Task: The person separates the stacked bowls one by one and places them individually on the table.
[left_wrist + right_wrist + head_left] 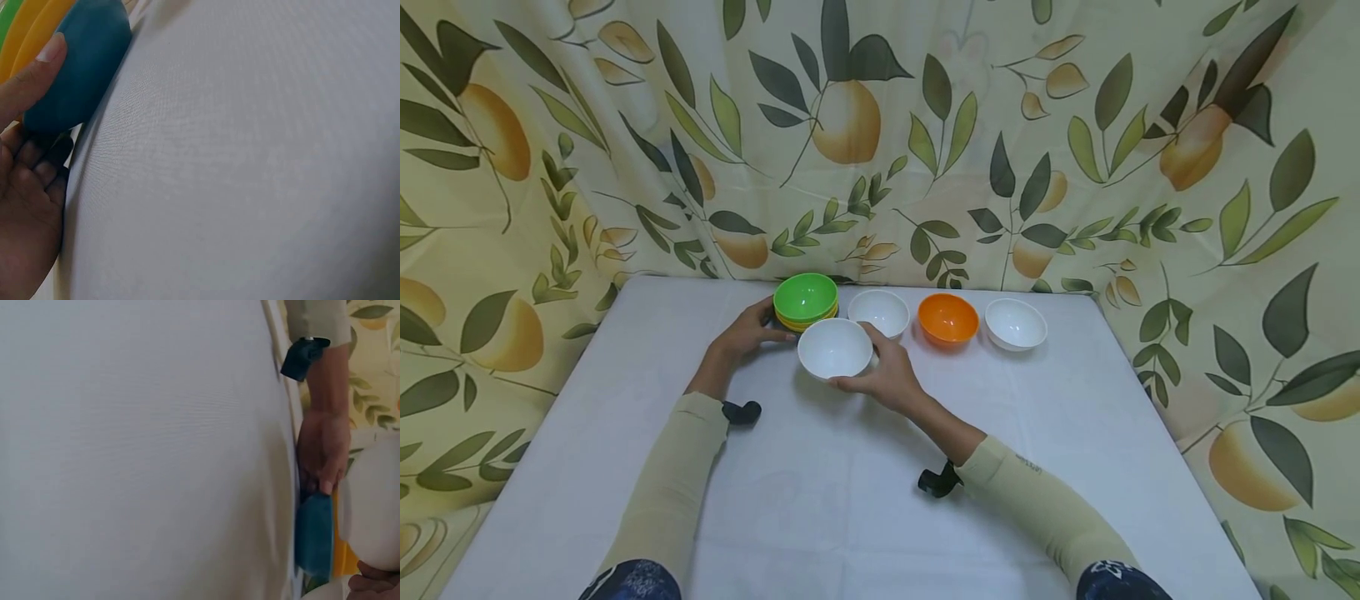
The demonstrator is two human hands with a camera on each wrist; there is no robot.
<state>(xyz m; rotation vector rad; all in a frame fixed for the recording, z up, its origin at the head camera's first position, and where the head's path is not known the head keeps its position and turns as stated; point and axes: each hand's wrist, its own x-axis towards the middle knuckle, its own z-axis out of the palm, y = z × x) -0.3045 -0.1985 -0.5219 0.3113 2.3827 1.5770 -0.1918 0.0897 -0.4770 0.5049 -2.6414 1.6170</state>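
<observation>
While the left hand (747, 335) steadies the stacked bowls (806, 302) at their blue base, the right hand (886, 375) grasps a white bowl (835, 348) just before them; setting it down on the table (820, 483) looks next, needing a gentle release.

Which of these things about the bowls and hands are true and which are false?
1. The right hand holds a white bowl. True.
2. The green bowl sits alone on the table. False: it tops a stack with yellow bowls and a blue bowl beneath.
3. The left hand touches the stack. True.
4. The orange bowl is stacked inside a white one. False: it stands by itself between two white bowls.
5. Both arms wear long sleeves. True.
</observation>
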